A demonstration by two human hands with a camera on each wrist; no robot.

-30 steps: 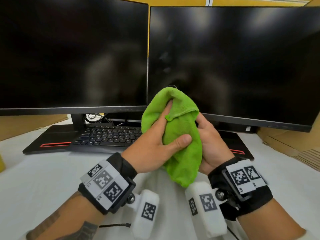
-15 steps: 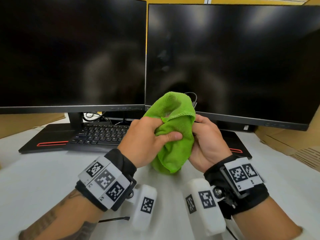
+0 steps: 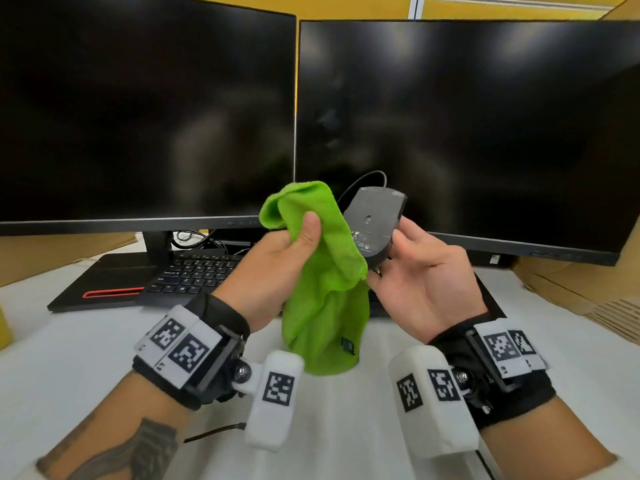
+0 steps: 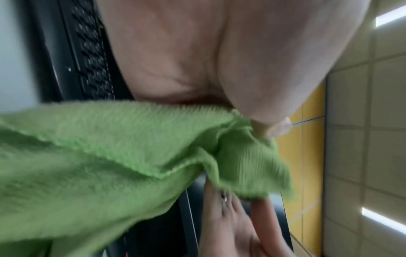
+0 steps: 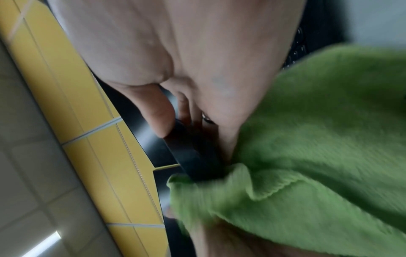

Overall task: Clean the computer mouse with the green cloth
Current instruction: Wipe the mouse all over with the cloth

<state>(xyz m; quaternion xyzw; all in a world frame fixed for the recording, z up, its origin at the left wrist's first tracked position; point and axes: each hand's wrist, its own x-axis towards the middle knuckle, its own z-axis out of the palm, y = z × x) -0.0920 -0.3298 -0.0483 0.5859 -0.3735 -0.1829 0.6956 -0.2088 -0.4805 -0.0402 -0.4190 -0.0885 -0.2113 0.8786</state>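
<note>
My right hand (image 3: pixel 405 258) holds a dark grey wired computer mouse (image 3: pixel 375 220) up in the air, its underside turned toward me and its cable looping up behind it. My left hand (image 3: pixel 294 244) pinches the green cloth (image 3: pixel 322 289) between thumb and fingers just left of the mouse; the cloth's edge overlaps the mouse's lower left side and the rest hangs down to the table. In the left wrist view the green cloth (image 4: pixel 110 156) fills the lower half under my thumb. The right wrist view shows the mouse (image 5: pixel 193 156) gripped between thumb and fingers beside the cloth (image 5: pixel 307 156).
Two large dark monitors (image 3: pixel 467 126) stand side by side close behind my hands. A black keyboard (image 3: pixel 194 271) lies under the left monitor (image 3: pixel 145 109) on a black base. Cardboard boxes (image 3: pixel 581 289) sit at the right. The white table (image 3: pixel 69 358) spreads in front.
The cloth was wrapped over the mouse with both hands around it. Now my left hand has drawn the cloth off to the left and the mouse's underside is uncovered in my right hand.
</note>
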